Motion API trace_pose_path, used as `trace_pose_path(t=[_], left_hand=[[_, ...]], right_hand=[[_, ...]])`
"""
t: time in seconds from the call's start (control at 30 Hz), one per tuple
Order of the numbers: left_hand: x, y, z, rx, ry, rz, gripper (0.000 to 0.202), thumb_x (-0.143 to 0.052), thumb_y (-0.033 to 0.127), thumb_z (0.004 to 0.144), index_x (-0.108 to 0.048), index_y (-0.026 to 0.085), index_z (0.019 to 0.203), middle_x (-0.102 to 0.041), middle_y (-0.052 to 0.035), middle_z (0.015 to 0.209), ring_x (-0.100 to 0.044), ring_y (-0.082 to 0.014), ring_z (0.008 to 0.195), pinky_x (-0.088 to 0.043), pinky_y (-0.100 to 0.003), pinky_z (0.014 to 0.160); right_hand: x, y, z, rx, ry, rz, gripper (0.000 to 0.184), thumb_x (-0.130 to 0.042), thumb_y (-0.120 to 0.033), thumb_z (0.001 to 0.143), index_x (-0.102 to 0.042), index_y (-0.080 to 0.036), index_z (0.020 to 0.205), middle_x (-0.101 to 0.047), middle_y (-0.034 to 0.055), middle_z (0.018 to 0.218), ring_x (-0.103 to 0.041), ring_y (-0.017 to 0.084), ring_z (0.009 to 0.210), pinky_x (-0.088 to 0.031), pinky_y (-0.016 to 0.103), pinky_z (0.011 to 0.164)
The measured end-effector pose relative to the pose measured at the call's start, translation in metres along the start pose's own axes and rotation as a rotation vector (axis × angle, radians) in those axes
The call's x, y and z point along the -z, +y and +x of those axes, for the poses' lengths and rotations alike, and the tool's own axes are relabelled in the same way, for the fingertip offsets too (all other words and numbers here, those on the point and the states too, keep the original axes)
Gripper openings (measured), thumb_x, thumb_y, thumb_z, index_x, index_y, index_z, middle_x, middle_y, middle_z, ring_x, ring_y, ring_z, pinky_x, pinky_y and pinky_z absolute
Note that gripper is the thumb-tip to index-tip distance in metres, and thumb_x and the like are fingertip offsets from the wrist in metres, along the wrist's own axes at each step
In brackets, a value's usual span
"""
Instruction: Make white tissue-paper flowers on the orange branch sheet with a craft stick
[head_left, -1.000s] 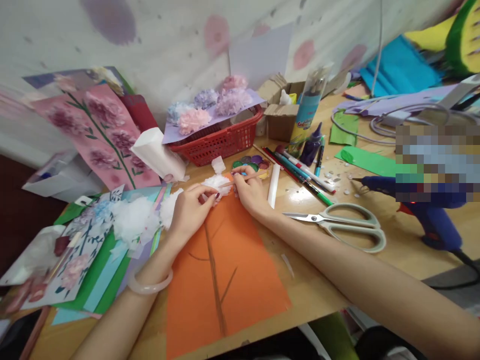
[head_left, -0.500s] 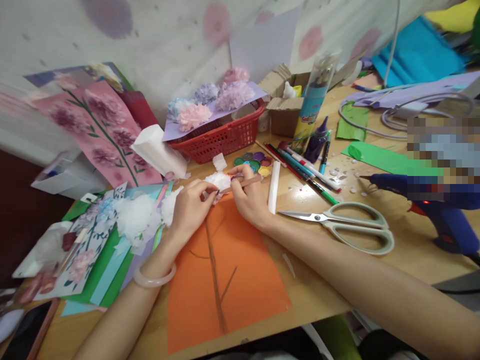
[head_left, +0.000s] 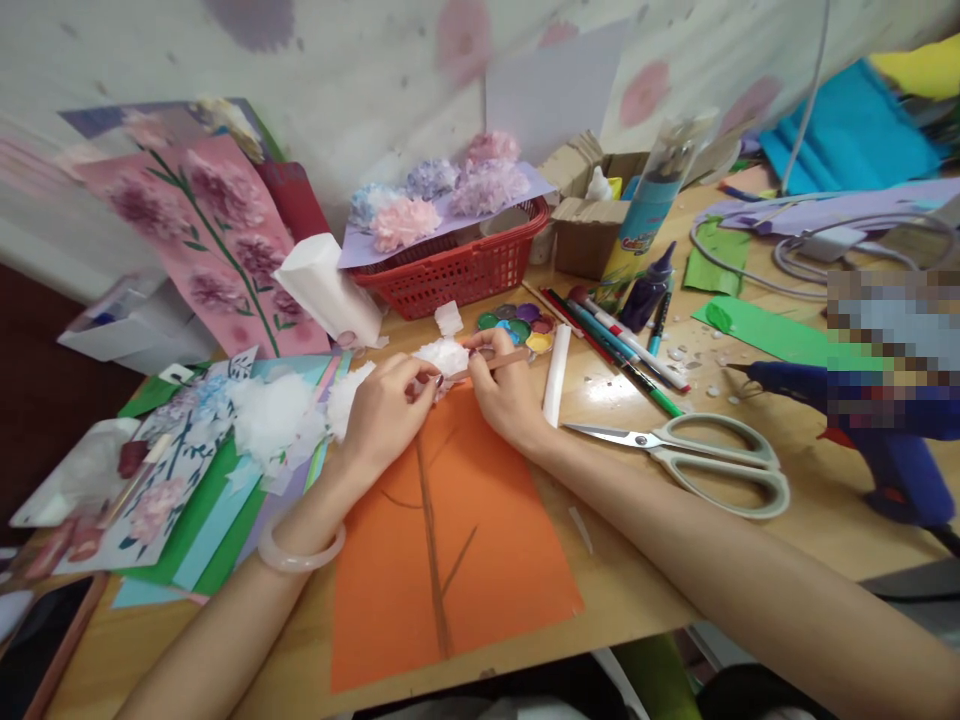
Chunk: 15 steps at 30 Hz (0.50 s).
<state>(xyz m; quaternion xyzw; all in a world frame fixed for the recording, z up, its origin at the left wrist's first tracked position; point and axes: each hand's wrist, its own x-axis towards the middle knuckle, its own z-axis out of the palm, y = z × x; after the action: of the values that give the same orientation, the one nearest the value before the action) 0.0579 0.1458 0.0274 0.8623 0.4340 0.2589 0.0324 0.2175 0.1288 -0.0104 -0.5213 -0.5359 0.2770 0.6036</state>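
Note:
A white crumpled tissue-paper flower [head_left: 444,357] sits at the top edge of an orange sheet [head_left: 510,560], which bears a drawn brown stem with side branches. My left hand [head_left: 391,402] reaches the flower's left side, thumb and forefinger pinched at its lower edge. From the right, my right hand [head_left: 504,398] meets the flower with its fingertips, its fingers closed around a brown stick [head_left: 510,358] that points rightward. The exact contact of the fingertips with the paper is partly hidden.
Right of my hands lie a white glue stick [head_left: 556,376], scissors [head_left: 675,450], several pens [head_left: 630,345] and a blue glue gun [head_left: 892,430]. Behind stand a red basket [head_left: 457,275] with paper flowers and a paint palette [head_left: 517,325]. More white tissue [head_left: 274,420] lies left.
The view has shifted slightly, so the background sits a little further right. Both hands stay at the white flower, with only slight finger movement.

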Motion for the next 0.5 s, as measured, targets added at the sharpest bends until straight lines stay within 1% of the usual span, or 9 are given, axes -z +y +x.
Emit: trace_pose_path(t=[0.07,0.17,0.27,0.33,0.43,0.5], left_hand=[[0.006,0.005,-0.014,-0.04,-0.005,0.084,0.012,-0.058,0.012,0.086,-0.068,0.018,0.089,-0.067,-0.0029,0.083,-0.062,-0.0188,0.079,-0.048,-0.031,0.075],[0.012,0.008,-0.039,-0.145,-0.048,0.175,0.016,-0.056,0.015,0.09,-0.071,0.016,0.093,-0.07,-0.0074,0.088,-0.064,-0.0237,0.085,-0.051,-0.037,0.077],[0.014,0.003,-0.058,-0.283,-0.07,0.117,0.019,-0.055,0.015,0.092,-0.072,0.015,0.099,-0.075,-0.009,0.098,-0.067,-0.024,0.09,-0.055,-0.04,0.08],[0.013,-0.003,-0.064,-0.335,-0.069,0.046,0.019,-0.056,0.015,0.093,-0.072,0.017,0.102,-0.076,-0.0083,0.102,-0.07,-0.0234,0.094,-0.056,-0.041,0.085],[0.012,-0.013,-0.065,-0.358,-0.076,0.004,0.021,-0.056,0.016,0.093,-0.072,0.019,0.106,-0.077,-0.0077,0.106,-0.071,-0.0236,0.098,-0.058,-0.044,0.089],[0.011,-0.016,-0.064,-0.368,-0.101,-0.016,0.024,-0.054,0.015,0.094,-0.072,0.02,0.11,-0.076,-0.0084,0.109,-0.071,-0.0228,0.101,-0.059,-0.042,0.09]], right_hand=[[0.0,0.0,0.0,0.002,-0.004,-0.002,0.01,-0.041,-0.019,0.088,-0.047,-0.023,0.095,-0.053,-0.0014,0.074,-0.055,0.018,0.069,-0.04,0.032,0.067],[0.0,0.001,0.0,0.013,-0.016,-0.007,0.01,-0.04,-0.019,0.089,-0.047,-0.021,0.096,-0.054,0.0003,0.079,-0.054,0.018,0.07,-0.039,0.032,0.068],[-0.001,0.002,0.0,0.024,-0.051,-0.003,0.011,-0.038,-0.02,0.092,-0.046,-0.021,0.099,-0.051,-0.001,0.076,-0.051,0.017,0.066,-0.037,0.032,0.066],[-0.002,0.004,-0.001,0.048,-0.082,-0.001,0.01,-0.037,-0.021,0.093,-0.044,-0.022,0.1,-0.048,-0.0028,0.072,-0.05,0.017,0.064,-0.036,0.031,0.064],[-0.002,0.004,-0.002,0.073,-0.128,0.001,0.007,-0.037,-0.021,0.094,-0.042,-0.024,0.098,-0.043,-0.005,0.067,-0.048,0.016,0.06,-0.034,0.031,0.061],[-0.001,0.004,-0.002,0.057,-0.154,0.002,0.007,-0.038,-0.022,0.094,-0.042,-0.024,0.098,-0.041,-0.0062,0.065,-0.045,0.016,0.057,-0.032,0.03,0.058]])
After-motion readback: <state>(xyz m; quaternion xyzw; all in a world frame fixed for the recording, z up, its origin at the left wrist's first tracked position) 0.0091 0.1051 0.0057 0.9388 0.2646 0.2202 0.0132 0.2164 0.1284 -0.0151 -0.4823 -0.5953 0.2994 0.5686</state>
